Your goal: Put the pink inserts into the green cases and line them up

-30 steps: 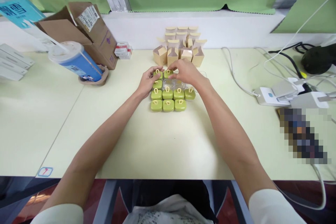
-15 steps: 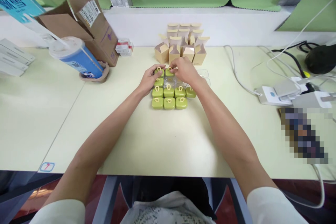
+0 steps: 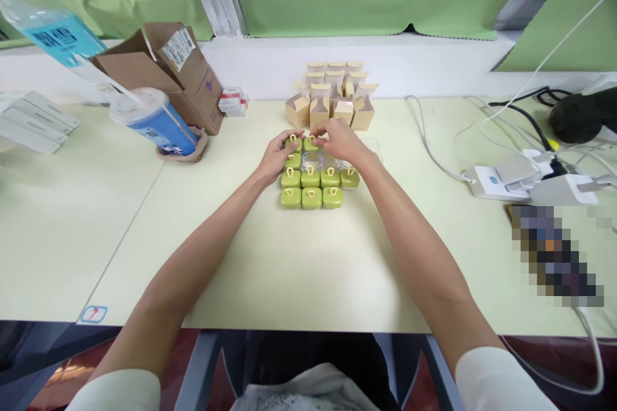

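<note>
Small glossy green cases (image 3: 310,178) with pale yellow loops on top stand in rows near the middle of the table. Around the back left case (image 3: 293,144) is my left hand (image 3: 277,155), its thumb on the front and fingers curled behind. My right hand (image 3: 343,141) reaches in from the right, fingertips pinched on the green case (image 3: 310,144) beside it. Clear plastic containers (image 3: 312,161) sit among the green cases, and more lie partly hidden under my right hand and wrist.
Several open beige cardboard boxes (image 3: 320,113) stand behind the cases. To the left are a blue cup (image 3: 164,125), a brown carton (image 3: 200,93) and small white-red boxes (image 3: 233,103). A power strip (image 3: 496,181) with cables and a pixelated dark object (image 3: 554,253) lie right.
The camera view has shifted, so the table and its things sit slightly lower in the picture. Both hands stay at the same two green cases, with little visible movement.
</note>
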`<state>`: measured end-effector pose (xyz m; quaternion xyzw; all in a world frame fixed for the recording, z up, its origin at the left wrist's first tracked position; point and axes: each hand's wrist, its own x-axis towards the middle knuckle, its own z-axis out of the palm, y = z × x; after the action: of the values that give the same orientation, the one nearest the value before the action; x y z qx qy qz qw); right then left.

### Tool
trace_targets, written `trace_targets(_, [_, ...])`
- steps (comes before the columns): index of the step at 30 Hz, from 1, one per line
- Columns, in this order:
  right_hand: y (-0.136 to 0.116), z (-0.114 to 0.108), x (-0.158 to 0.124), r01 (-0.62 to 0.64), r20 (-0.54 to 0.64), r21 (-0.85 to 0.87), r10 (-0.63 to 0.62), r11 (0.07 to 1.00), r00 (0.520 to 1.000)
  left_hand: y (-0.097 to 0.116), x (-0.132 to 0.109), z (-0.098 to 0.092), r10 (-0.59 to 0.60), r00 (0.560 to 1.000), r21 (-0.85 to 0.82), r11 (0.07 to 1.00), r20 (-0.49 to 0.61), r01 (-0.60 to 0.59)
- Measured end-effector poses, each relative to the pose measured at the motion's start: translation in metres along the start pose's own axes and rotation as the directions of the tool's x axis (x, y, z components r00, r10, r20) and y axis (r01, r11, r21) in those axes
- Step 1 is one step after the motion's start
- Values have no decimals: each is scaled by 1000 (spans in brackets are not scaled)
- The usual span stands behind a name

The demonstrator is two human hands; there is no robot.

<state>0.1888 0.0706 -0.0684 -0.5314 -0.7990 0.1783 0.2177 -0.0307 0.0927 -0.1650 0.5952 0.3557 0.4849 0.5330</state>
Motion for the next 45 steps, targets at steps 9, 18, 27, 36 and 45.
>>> trace_targets(9, [-37,-80,-67,-109,135,-304,156,947,979,7,-4,3,2,998,-55,998,-68,-6])
trace_targets(18, [-39,-76,-79,-133,298,-538,335,833,894,7,-5,3,15,997,13,1000,-77,-14])
trace_targets(27, [-22,-85,-77,-87,424,-262,195,961,884,5,-5,2,10,999,18,1000,-49,-9])
trace_targets(36, [-2,-82,-65,-139,143,587,67,798,987,3,-4,3,59,995,99,994,-78,-51])
trace_targets(45, [-13,-13,-40,33,-129,425,25,904,991,1,-3,3,53,996,91,995,-70,-47])
